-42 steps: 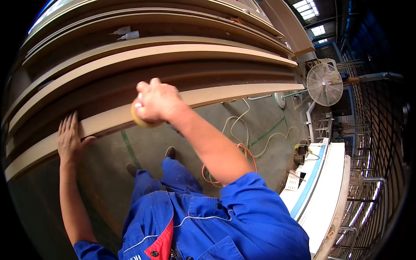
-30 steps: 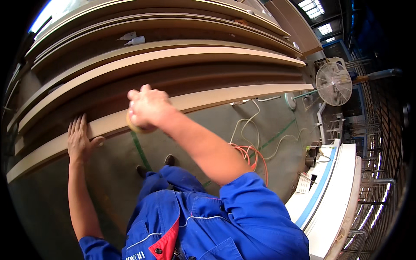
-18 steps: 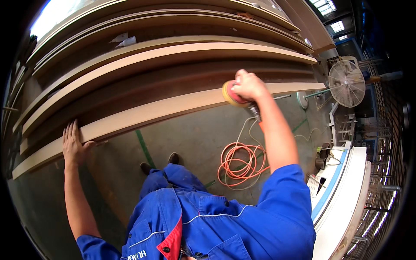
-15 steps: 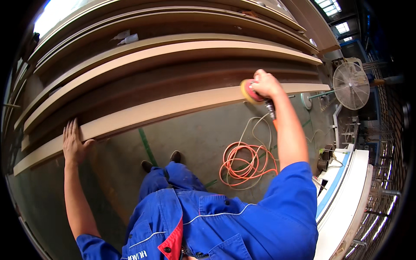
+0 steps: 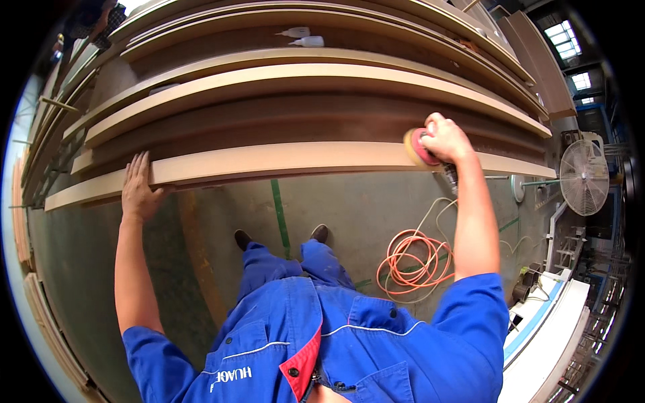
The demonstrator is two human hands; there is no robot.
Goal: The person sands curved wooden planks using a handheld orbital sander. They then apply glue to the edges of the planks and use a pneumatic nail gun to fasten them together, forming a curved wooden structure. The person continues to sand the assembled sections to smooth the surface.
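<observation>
A long pale board [image 5: 282,158] stretches across in front of me, its light edge facing up. My right hand [image 5: 446,140] is wrapped round a disc sander [image 5: 418,146] with a reddish body and a yellowish pad. The pad meets the board's edge right of the middle. A dark hose fitting [image 5: 451,178] hangs from the sander below my wrist. Toward the board's left end lies my left hand [image 5: 140,191]. Its fingers are stretched flat over the edge, and the thumb points right along the near side.
Several more boards [image 5: 322,71] stand in rows behind. Two white bottles [image 5: 308,41] lie among them. A coiled orange hose [image 5: 415,263] rests on the floor at right. Beyond the board's right end stands a fan [image 5: 584,177]. A white bench [image 5: 547,329] is at lower right.
The whole view has shifted, so boards, hose and fan sit further right. The sander remains on the board's edge in my right hand; my left hand still rests near the left end.
</observation>
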